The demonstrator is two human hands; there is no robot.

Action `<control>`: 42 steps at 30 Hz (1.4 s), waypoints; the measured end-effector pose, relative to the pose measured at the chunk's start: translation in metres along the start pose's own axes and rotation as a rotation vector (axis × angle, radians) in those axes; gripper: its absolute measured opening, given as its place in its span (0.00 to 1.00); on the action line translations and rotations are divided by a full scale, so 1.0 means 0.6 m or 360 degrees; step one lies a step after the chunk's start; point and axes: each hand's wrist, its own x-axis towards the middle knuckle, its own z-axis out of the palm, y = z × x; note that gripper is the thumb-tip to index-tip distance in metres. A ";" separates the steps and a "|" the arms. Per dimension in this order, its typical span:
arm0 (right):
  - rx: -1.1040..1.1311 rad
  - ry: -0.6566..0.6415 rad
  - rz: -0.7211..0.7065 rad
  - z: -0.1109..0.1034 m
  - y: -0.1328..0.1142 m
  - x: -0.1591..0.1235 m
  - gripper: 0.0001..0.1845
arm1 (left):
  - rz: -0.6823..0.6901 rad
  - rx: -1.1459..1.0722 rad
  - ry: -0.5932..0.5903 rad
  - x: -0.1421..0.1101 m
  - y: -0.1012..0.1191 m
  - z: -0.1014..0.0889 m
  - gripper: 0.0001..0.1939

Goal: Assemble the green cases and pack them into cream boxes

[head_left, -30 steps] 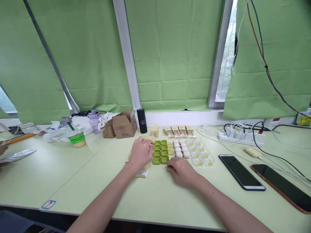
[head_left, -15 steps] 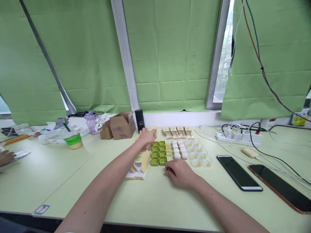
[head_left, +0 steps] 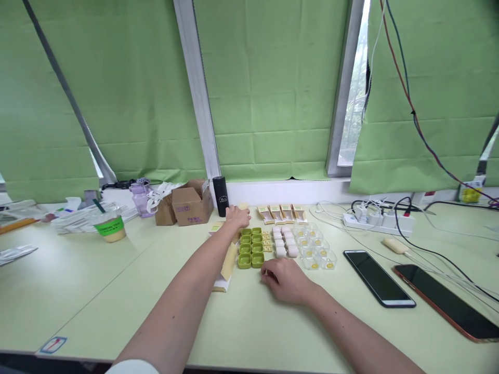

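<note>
Stretched out to the far part of the table, my left hand (head_left: pixel 237 217) has its fingers closed around a small beige paper box (head_left: pixel 244 206), which they partly hide. Beneath my left forearm stand more beige and white paper boxes (head_left: pixel 229 262), partly covered by it. My right hand (head_left: pixel 286 280) rests on the table with curled fingers, and nothing shows in them. Just beyond it are two columns of small green square trays (head_left: pixel 257 259), small yellow pieces (head_left: pixel 267 242), pale pink rounded blocks (head_left: pixel 292 251) and clear cups with yellow centres (head_left: pixel 328 263).
Several open paper boxes (head_left: pixel 274 214) stand in a row at the back. A black bottle (head_left: pixel 221 196) and a cardboard carton (head_left: pixel 191 203) are at the back left, beyond a drink cup (head_left: pixel 111 227). Right lie two phones (head_left: pixel 378 278), cables and a power strip (head_left: pixel 378 223).
My left forearm has swung slightly right and covers more of the paper boxes. My right hand stays nearly in place. Another person's hand at the far left has gone from view.
</note>
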 end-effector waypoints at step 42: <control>0.0250 0.0883 0.0071 -0.043 0.087 -0.027 0.12 | 0.1314 -0.0803 -0.0016 -0.373 0.061 -0.037 0.16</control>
